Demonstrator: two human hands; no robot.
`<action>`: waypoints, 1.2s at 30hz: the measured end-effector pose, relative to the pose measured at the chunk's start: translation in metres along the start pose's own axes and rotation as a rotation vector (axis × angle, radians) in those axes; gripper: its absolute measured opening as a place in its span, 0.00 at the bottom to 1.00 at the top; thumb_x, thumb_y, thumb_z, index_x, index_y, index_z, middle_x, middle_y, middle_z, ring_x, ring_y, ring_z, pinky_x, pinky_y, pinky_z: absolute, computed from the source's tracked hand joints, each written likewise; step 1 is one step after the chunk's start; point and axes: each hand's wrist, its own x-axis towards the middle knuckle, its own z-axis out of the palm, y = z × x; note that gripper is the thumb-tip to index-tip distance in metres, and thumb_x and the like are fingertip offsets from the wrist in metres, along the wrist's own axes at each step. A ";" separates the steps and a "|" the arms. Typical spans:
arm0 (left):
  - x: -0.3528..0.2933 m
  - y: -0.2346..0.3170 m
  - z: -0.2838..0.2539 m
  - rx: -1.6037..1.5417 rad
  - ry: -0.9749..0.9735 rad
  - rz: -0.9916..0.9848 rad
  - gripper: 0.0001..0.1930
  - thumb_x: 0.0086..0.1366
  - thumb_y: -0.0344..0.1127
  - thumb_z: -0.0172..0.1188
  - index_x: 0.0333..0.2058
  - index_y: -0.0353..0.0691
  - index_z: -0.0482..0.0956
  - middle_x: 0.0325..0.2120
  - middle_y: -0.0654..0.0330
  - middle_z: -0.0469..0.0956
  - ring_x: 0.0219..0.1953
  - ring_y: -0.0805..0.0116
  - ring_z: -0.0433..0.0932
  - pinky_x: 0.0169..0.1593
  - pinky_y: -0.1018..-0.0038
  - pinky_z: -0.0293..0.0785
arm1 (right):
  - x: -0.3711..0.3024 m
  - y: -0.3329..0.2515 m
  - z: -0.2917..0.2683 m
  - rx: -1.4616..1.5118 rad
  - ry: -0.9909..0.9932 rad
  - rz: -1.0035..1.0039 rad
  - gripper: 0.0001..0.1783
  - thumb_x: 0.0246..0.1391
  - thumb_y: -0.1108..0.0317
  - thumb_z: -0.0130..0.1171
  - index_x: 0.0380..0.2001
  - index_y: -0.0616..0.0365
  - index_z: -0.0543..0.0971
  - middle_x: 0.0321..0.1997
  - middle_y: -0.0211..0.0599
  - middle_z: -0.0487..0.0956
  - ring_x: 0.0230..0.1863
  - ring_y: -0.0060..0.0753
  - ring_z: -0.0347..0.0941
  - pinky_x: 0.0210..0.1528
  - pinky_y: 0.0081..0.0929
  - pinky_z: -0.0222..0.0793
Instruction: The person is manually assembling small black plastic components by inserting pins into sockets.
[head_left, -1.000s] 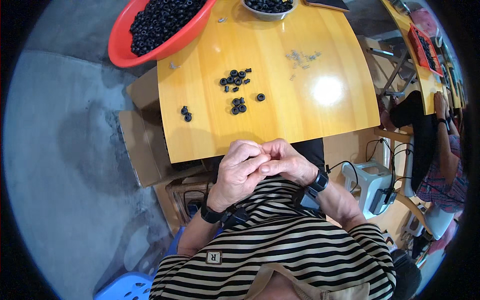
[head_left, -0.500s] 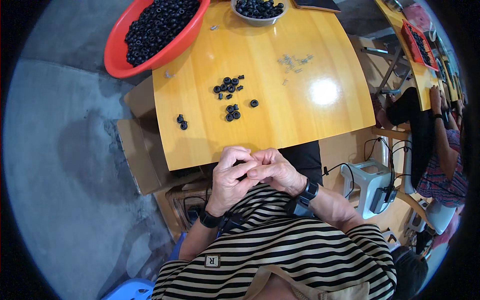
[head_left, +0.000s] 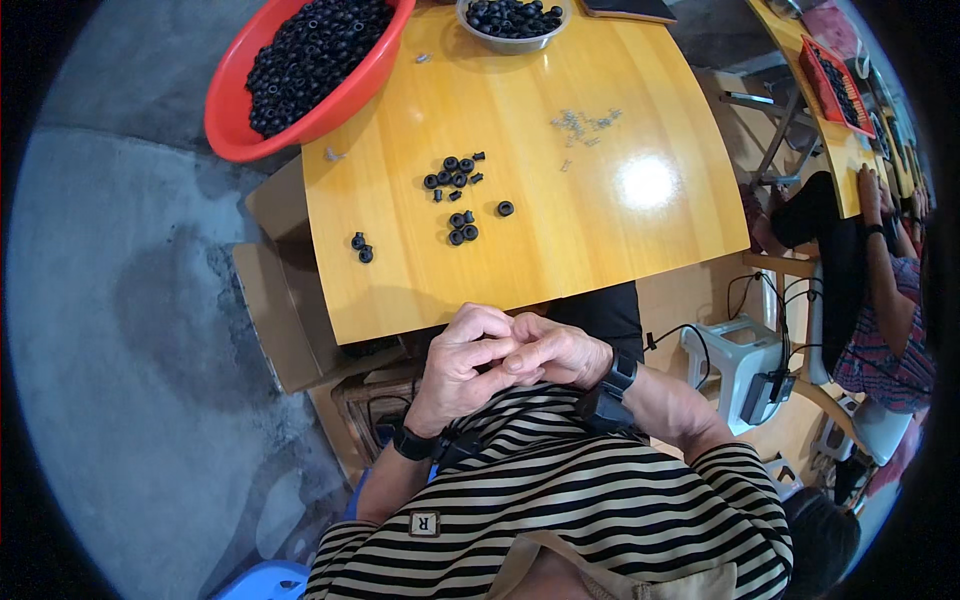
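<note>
My left hand (head_left: 462,368) and my right hand (head_left: 556,350) are pressed together just below the near edge of the yellow wooden table (head_left: 600,250), close to my striped shirt. The fingers of both curl inward and their tips meet. Anything between them is hidden. Both wrists carry black bands. On the table ahead lie a loose cluster of small black rubber rings (head_left: 455,182), a few more rings (head_left: 463,228) below it and a pair (head_left: 361,247) off to the left.
A red basin (head_left: 232,120) full of black rings overhangs the table's far left corner, and a metal bowl (head_left: 512,42) of rings stands at the far edge. Small metal bits (head_left: 585,124) lie mid-table. An open cardboard box (head_left: 275,300) sits left, a white stool (head_left: 730,360) right, another person (head_left: 885,300) beyond.
My hands stay joined and have sunk slightly toward my body. The fingers shift a little against each other. Nothing on the table has moved.
</note>
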 end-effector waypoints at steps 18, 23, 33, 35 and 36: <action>-0.013 -0.014 0.005 -0.003 0.028 -0.078 0.12 0.47 0.24 0.70 0.33 0.35 0.82 0.35 0.58 0.78 0.41 0.60 0.79 0.45 0.69 0.76 | 0.001 0.014 -0.001 0.103 0.262 -0.099 0.05 0.51 0.73 0.64 0.25 0.58 0.78 0.17 0.18 0.66 0.15 0.11 0.53 0.18 0.14 0.45; -0.010 -0.013 0.005 -0.043 0.018 -0.093 0.11 0.47 0.23 0.69 0.33 0.35 0.82 0.35 0.57 0.79 0.42 0.59 0.79 0.46 0.69 0.76 | 0.000 0.018 -0.005 0.118 0.229 -0.160 0.04 0.51 0.74 0.64 0.27 0.60 0.79 0.17 0.19 0.67 0.15 0.11 0.54 0.17 0.14 0.46; -0.013 -0.010 0.003 -0.094 -0.011 -0.091 0.10 0.48 0.25 0.70 0.32 0.34 0.82 0.33 0.60 0.79 0.41 0.61 0.79 0.45 0.68 0.75 | -0.002 0.021 -0.006 0.122 0.198 -0.073 0.04 0.53 0.73 0.64 0.30 0.61 0.79 0.19 0.20 0.70 0.15 0.10 0.54 0.17 0.12 0.47; -0.012 -0.006 0.001 -0.105 -0.051 -0.104 0.10 0.49 0.25 0.70 0.32 0.34 0.82 0.33 0.60 0.78 0.41 0.61 0.78 0.45 0.68 0.75 | -0.002 0.022 -0.009 0.177 0.137 -0.021 0.05 0.53 0.72 0.64 0.32 0.61 0.80 0.20 0.20 0.71 0.15 0.10 0.55 0.17 0.12 0.47; -0.010 -0.004 -0.001 -0.095 -0.078 -0.097 0.09 0.49 0.25 0.70 0.32 0.34 0.82 0.32 0.60 0.78 0.41 0.61 0.78 0.45 0.68 0.75 | -0.002 0.022 -0.008 0.160 0.103 -0.026 0.06 0.53 0.71 0.64 0.33 0.61 0.79 0.21 0.20 0.71 0.16 0.09 0.55 0.17 0.12 0.47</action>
